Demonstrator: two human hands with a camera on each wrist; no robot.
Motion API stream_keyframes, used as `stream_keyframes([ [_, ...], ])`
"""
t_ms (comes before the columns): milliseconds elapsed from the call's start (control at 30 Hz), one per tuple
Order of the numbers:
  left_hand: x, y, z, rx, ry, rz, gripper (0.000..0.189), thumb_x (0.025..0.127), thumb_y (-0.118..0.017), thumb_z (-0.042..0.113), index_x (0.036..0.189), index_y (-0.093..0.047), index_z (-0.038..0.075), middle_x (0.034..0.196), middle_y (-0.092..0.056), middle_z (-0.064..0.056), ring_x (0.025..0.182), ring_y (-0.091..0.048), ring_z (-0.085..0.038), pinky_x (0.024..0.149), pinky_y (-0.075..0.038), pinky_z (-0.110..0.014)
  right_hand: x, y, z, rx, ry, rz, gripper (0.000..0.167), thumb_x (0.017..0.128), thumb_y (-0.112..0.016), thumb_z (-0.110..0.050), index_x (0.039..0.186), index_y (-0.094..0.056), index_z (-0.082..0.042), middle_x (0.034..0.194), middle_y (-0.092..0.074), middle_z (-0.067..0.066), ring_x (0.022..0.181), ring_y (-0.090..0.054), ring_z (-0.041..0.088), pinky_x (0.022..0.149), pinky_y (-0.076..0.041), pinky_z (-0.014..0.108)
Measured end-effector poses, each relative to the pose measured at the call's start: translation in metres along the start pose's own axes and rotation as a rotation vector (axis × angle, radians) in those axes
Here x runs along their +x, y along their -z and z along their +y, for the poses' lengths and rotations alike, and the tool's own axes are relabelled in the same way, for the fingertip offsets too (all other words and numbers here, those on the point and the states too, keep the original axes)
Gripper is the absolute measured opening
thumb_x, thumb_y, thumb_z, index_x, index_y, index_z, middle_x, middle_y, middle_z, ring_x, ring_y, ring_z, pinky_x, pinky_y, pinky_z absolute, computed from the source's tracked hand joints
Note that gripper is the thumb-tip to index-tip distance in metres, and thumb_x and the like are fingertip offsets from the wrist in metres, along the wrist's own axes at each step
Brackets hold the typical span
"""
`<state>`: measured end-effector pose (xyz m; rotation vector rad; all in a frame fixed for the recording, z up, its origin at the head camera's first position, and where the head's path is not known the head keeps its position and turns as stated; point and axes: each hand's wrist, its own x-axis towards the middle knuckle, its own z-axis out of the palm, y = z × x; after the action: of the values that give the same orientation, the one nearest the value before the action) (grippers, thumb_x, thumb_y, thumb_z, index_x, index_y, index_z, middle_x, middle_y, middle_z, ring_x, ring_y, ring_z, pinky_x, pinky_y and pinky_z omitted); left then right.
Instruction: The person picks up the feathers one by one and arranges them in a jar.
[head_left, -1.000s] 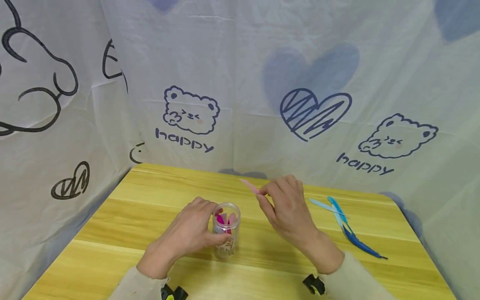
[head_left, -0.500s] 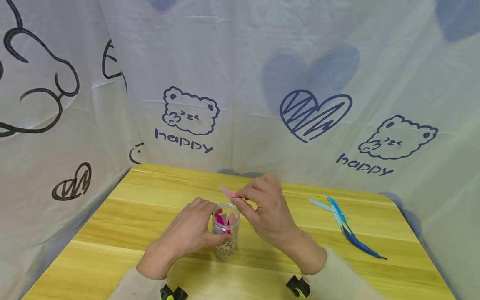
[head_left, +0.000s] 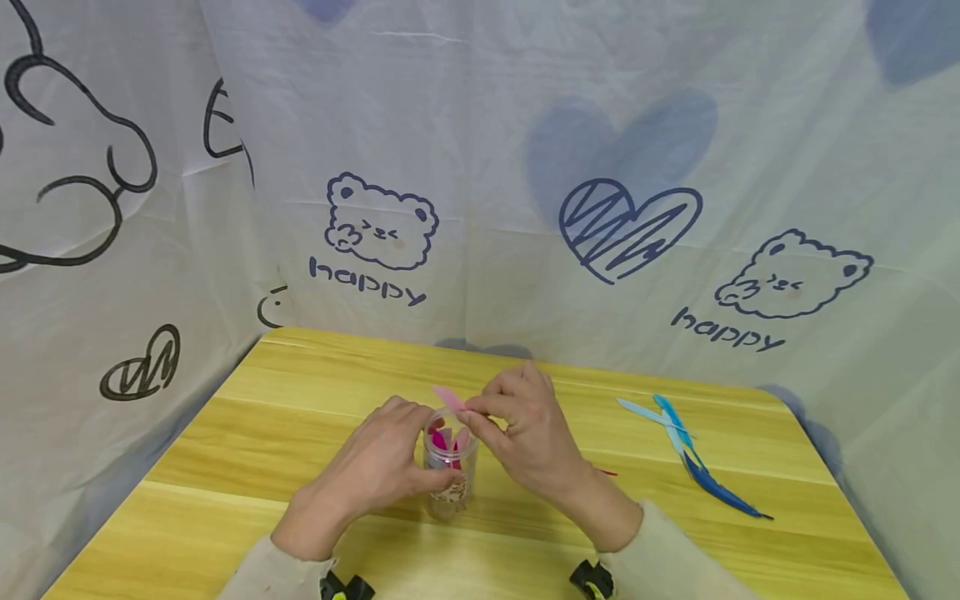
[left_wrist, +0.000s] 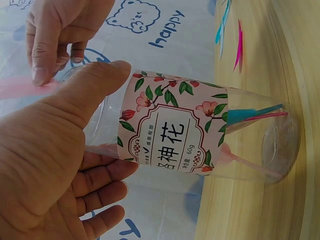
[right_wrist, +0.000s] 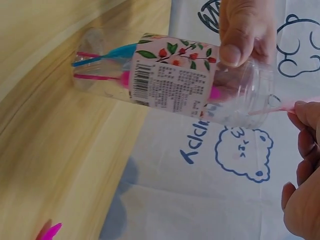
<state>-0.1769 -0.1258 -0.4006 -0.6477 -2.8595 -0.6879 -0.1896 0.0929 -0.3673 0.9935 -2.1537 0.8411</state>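
A wood-grain table (head_left: pixel 247 417) lies under the left hand (head_left: pixel 375 462). Pale cloth (head_left: pixel 487 125) printed with bears (head_left: pixel 381 225) and hearts (head_left: pixel 632 227) hangs beyond the hand and to its left.

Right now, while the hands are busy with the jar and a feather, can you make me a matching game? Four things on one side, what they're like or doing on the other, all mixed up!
Things
1. Left hand
2. Right hand
3. Jar
4. Dark blue feather

Clues
A. See-through, with a flowery label
B. Lying on the table, away from both hands
C. Pinching a pink feather
D. Gripping the jar

Right pairs: 1-D, 2-C, 3-A, 4-B
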Motion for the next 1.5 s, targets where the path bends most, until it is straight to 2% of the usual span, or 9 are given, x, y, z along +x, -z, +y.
stream_keyframes([
  [333,0.0,0.0,0.0,-0.017,0.023,-0.004,0.063,0.078,-0.089,0.055,0.124,-0.071,0.016,0.11,-0.072,0.009,0.112,-0.058,-0.015,0.1,-0.052,-0.042,-0.006,0.0,0.003,-0.064,-0.039,-0.079,0.007,0.087,-0.087,-0.015,0.091,-0.082,-0.012,0.082,-0.063,-0.002,0.084,-0.046,0.016,0.077,-0.035,0.034],
  [633,-0.001,0.001,0.0,-0.012,0.008,0.004,0.065,0.077,-0.089,0.056,0.124,-0.071,0.015,0.11,-0.072,0.008,0.112,-0.059,-0.016,0.099,-0.053,-0.042,-0.013,-0.001,0.008,-0.241,0.069,-0.081,0.016,0.086,-0.088,-0.024,0.095,-0.079,-0.014,0.09,-0.063,-0.002,0.09,-0.051,0.02,0.075,-0.036,0.035],
  [867,0.0,0.001,0.0,0.001,0.022,0.003,0.067,0.077,-0.089,0.057,0.124,-0.071,0.013,0.112,-0.072,0.006,0.113,-0.059,-0.016,0.1,-0.053,-0.042,-0.021,0.004,0.018,-0.346,0.094,-0.089,0.022,0.098,-0.074,-0.031,0.109,-0.071,-0.013,0.103,-0.068,0.002,0.101,-0.056,0.025,0.082,-0.04,0.039],
  [967,0.0,0.0,0.0,0.003,0.028,-0.002,0.069,0.076,-0.089,0.057,0.126,-0.071,0.013,0.113,-0.072,0.005,0.115,-0.059,-0.017,0.101,-0.053,-0.042,-0.029,0.009,0.03,-0.377,0.094,-0.082,0.022,0.102,-0.068,-0.032,0.111,-0.069,-0.012,0.105,-0.068,0.003,0.102,-0.058,0.027,0.082,-0.041,0.041],
  [1033,0.0,0.0,0.001,0.002,0.032,-0.004,0.069,0.076,-0.09,0.057,0.126,-0.071,0.014,0.113,-0.072,0.005,0.115,-0.059,-0.017,0.101,-0.053,-0.042,-0.036,0.013,0.04,-0.399,0.086,-0.08,0.021,0.102,-0.068,-0.031,0.111,-0.069,-0.012,0.104,-0.067,0.004,0.102,-0.058,0.029,0.08,-0.04,0.042],
  [1133,0.001,0.0,0.002,-0.003,0.033,-0.007,0.07,0.076,-0.09,0.057,0.127,-0.07,0.013,0.115,-0.072,0.004,0.116,-0.059,-0.017,0.103,-0.052,-0.043,-0.048,0.02,0.058,-0.443,0.051,-0.092,0.02,0.098,-0.075,-0.026,0.11,-0.069,-0.011,0.103,-0.068,0.005,0.101,-0.058,0.031,0.079,-0.041,0.043],
  [1233,0.001,0.0,0.002,-0.003,0.032,-0.008,0.07,0.076,-0.089,0.057,0.127,-0.07,0.013,0.117,-0.073,0.003,0.118,-0.059,-0.018,0.105,-0.051,-0.044,-0.061,0.029,0.075,-0.498,-0.023,-0.141,0.021,0.094,-0.08,-0.023,0.108,-0.07,-0.01,0.102,-0.068,0.006,0.101,-0.058,0.032,0.082,-0.042,0.046],
  [1400,0.002,0.0,0.003,-0.001,0.035,-0.01,0.071,0.076,-0.089,0.058,0.127,-0.07,0.012,0.117,-0.072,0.002,0.118,-0.059,-0.018,0.106,-0.051,-0.044,-0.082,0.041,0.098,-0.6,-0.167,-0.281,0.018,0.092,-0.084,-0.021,0.104,-0.074,-0.011,0.099,-0.068,0.004,0.099,-0.056,0.03,0.086,-0.042,0.048],
  [1500,0.002,0.0,0.003,-0.004,0.04,-0.014,0.07,0.076,-0.089,0.058,0.126,-0.07,0.012,0.116,-0.072,0.003,0.118,-0.058,-0.018,0.106,-0.051,-0.044,-0.093,0.046,0.106,-0.661,-0.208,-0.369,0.017,0.088,-0.086,-0.02,0.098,-0.075,-0.012,0.093,-0.067,0.003,0.094,-0.054,0.027,0.083,-0.041,0.048],
])
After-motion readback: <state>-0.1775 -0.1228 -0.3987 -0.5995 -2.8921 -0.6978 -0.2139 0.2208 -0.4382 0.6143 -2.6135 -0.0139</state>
